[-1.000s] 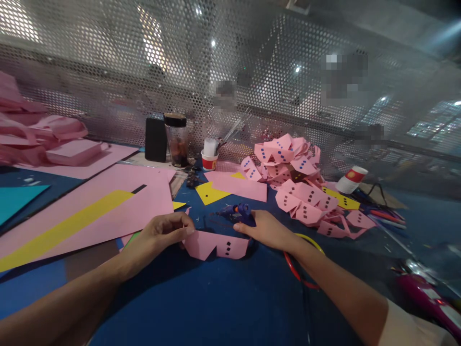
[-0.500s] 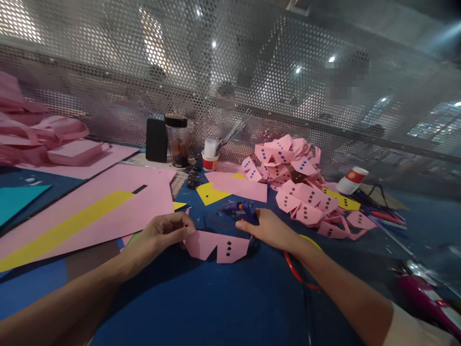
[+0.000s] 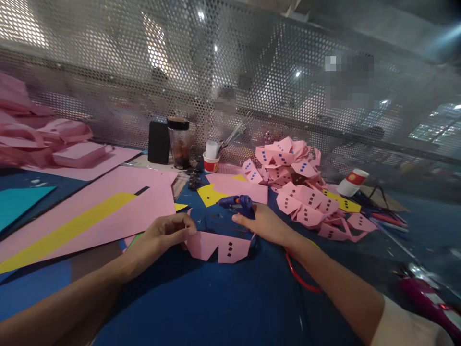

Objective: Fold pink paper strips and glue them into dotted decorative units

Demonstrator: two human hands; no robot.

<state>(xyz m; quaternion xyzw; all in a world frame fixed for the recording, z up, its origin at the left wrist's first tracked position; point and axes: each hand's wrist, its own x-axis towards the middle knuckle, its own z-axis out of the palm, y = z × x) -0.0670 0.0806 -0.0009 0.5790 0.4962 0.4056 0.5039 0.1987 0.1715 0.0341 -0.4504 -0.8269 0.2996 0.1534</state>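
Between thumb and fingers, my left hand [image 3: 163, 238] pinches the left end of a pink paper mask [image 3: 205, 246]. The mask has a V-shaped notch in its lower edge and several small black squares on its right half. My right hand [image 3: 264, 223] grips a blue glue gun [image 3: 245, 203], its nozzle pointing left above the blue table [image 3: 216, 307]. The gun is beyond the mask and apart from it. My right thumb stretches out leftward, while the other fingers are mostly hidden behind the handle.
Pink masks [image 3: 288, 156] lie heaped at the back right, near a tipped paper cup [image 3: 353, 182]. Large pink sheets [image 3: 144, 206] cover the left side. A jar [image 3: 179, 144] and another cup [image 3: 211, 165] stand by the perforated metal screen [image 3: 201, 62]. A red cable [image 3: 298, 278] runs under my right forearm.
My right hand and the glue gun have shifted slightly up and left, away from the mask's right end. My left hand still pinches the mask in nearly the same place.
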